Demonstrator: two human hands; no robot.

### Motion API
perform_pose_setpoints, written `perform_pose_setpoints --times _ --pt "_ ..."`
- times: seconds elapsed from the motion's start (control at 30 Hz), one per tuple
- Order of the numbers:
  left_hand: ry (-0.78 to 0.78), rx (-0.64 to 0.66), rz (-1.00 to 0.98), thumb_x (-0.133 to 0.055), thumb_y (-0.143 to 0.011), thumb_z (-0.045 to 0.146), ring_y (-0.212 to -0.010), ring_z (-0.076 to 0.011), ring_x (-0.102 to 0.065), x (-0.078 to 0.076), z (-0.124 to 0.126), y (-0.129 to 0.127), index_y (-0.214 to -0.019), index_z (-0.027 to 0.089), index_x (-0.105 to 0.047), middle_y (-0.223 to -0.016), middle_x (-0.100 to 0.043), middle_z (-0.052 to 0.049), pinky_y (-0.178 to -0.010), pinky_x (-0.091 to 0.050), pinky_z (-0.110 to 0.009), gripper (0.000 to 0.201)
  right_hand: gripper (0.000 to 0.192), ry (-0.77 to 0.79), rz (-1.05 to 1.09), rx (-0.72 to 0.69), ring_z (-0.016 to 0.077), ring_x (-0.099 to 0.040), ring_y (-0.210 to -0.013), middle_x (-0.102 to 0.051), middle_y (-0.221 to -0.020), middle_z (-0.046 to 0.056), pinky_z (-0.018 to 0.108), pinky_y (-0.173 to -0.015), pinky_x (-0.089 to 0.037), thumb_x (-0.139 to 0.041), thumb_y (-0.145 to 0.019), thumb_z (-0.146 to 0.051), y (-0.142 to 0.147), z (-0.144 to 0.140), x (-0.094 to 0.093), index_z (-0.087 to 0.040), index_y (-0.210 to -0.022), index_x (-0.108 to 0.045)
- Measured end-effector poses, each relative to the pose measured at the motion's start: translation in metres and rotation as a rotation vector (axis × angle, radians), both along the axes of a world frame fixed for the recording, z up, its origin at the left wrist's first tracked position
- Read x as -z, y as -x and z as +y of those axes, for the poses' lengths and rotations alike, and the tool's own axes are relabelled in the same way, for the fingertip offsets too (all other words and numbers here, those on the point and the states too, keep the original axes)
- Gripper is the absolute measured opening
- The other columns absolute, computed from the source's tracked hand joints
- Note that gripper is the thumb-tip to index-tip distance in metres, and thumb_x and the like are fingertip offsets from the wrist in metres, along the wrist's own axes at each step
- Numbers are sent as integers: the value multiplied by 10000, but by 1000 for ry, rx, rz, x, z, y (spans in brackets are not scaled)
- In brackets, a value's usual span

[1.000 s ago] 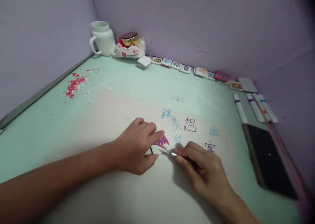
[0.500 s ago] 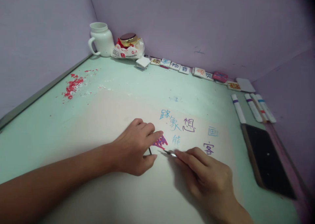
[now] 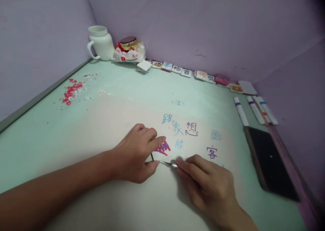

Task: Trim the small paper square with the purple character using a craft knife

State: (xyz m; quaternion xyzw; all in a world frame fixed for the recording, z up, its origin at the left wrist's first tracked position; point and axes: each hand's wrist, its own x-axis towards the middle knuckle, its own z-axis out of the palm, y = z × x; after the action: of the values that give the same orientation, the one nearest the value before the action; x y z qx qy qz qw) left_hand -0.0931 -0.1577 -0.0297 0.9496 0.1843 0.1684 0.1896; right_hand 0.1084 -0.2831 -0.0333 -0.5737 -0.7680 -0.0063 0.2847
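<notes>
My right hand (image 3: 207,182) grips a craft knife (image 3: 174,165) by its silver front end, and the thin blade points left. The blade's tip is close to my left thumb, just below a red and purple scribbled patch (image 3: 162,147). My left hand (image 3: 138,153) rests on the large pale sheet (image 3: 122,200), thumb and index finger apart. A short dark strip (image 3: 152,157) shows between these two fingers; what it belongs to is hidden. Blue and purple Chinese characters (image 3: 191,129) are written on the sheet above and right of the knife.
Along the back wall stand a white mug (image 3: 101,45), a gold-lidded jar (image 3: 129,44) in torn wrapping and several small lettered tiles (image 3: 176,68). White markers (image 3: 254,110) and a black phone (image 3: 271,163) lie on the right. Red crumbs (image 3: 72,91) are scattered at the left.
The knife tip has moved from the scribble's lower edge down and left, toward my left thumb. My left hand stays in place on the sheet. The whole view has shifted slightly.
</notes>
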Motion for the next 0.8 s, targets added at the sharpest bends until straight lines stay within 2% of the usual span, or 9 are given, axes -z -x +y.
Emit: perform_pose_setpoints --times 0.17,0.3,0.47,0.53,0.67,0.73,0.8 --pt "-3 -8 -10 -514 -782 238 -823 -248 -526 1 0 0 -1193 91 -552 -901 -558 -110 -814 -383 -443 438 220 -29 -132 69 119 -578 -566 -663 -727 -10 260 -478 -332 -534 -857 -128 0 2 4 -204 -998 -685" --pt "-4 0 -6 -521 -779 239 -822 -250 -526 1 0 0 -1188 87 -555 -896 -559 -112 -808 -381 -444 437 228 -35 -210 66 136 -561 -555 -669 -727 -9 278 -473 -330 -504 -871 -140 3 2 2 -210 -987 -687" --pt "-11 -1 -7 -524 -772 229 -827 -257 -534 0 0 0 -1177 97 -553 -908 -563 -114 -798 -388 -438 428 168 45 60 10 99 -536 -502 -622 -672 -16 240 -452 -340 -536 -872 -155 4 2 -1 -210 -927 -684" --pt "-8 -4 -11 -531 -769 229 -823 -259 -536 0 0 0 -1174 98 -554 -906 -563 -114 -799 -391 -440 427 167 33 56 19 94 -546 -510 -627 -684 -16 234 -457 -344 -549 -861 -146 3 2 0 -211 -936 -683" --pt "0 -9 -13 -537 -767 239 -809 -256 -537 2 0 -1 -1190 100 -554 -895 -562 -108 -797 -392 -443 445 214 6 -124 76 134 -576 -539 -657 -713 -4 270 -449 -338 -524 -853 -143 2 2 2 -214 -968 -691" --pt "3 -8 -21 -534 -769 232 -814 -255 -542 2 0 -1 -1179 92 -565 -897 -568 -113 -800 -391 -444 434 211 27 -93 58 135 -564 -514 -647 -692 -1 272 -432 -332 -516 -856 -149 4 2 1 -212 -947 -695" --pt "12 -12 -43 -533 -768 221 -836 -258 -555 -1 0 0 -1163 82 -575 -911 -584 -124 -814 -393 -450 421 188 48 45 8 116 -548 -497 -632 -677 2 250 -428 -349 -532 -852 -138 4 2 -1 -201 -924 -693"
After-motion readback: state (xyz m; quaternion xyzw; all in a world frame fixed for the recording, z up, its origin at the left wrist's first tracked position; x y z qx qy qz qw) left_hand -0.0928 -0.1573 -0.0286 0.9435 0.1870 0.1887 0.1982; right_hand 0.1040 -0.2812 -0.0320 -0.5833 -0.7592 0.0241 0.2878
